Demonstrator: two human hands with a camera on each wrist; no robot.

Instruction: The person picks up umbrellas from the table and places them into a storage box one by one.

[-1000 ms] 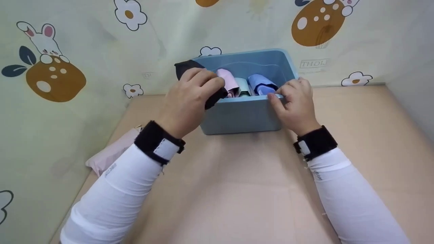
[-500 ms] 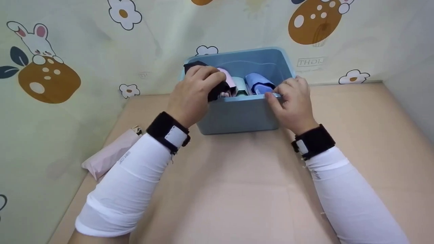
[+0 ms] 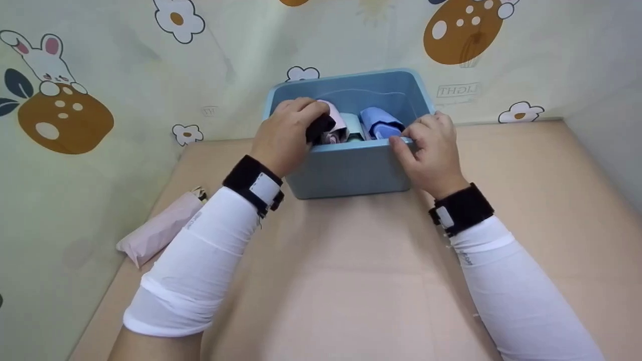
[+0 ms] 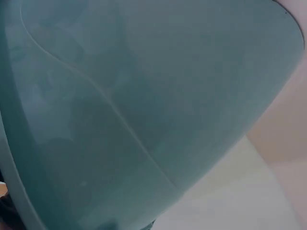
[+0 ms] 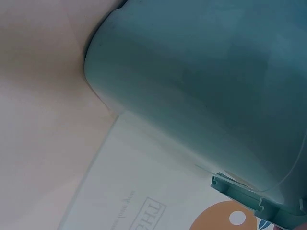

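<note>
My left hand [image 3: 283, 133] grips a black folded umbrella [image 3: 317, 129] at the left end of a blue plastic bin [image 3: 351, 170]. Most of that umbrella is hidden behind the hand. On the bin's front right rim rests my right hand [image 3: 432, 153], thumb outside and fingers curled over the edge. Inside the bin, from left to right, lie a pink folded umbrella [image 3: 335, 120], a mint green one [image 3: 354, 125] and a blue one [image 3: 382, 123]. Both wrist views are filled mostly by the bin's outer wall [image 4: 158, 96].
Another pale pink folded umbrella [image 3: 159, 228] lies on the beige tabletop [image 3: 351, 281] at the left, beside my left forearm. Behind the bin stands a pale wall covering [image 3: 241, 60] printed with rabbits and flowers. A side handle [image 5: 240, 191] shows in the right wrist view.
My left hand has moved slightly inward and down with the black umbrella, whose far end no longer sticks out over the bin's left rim. The right hand has kept its hold on the rim.
</note>
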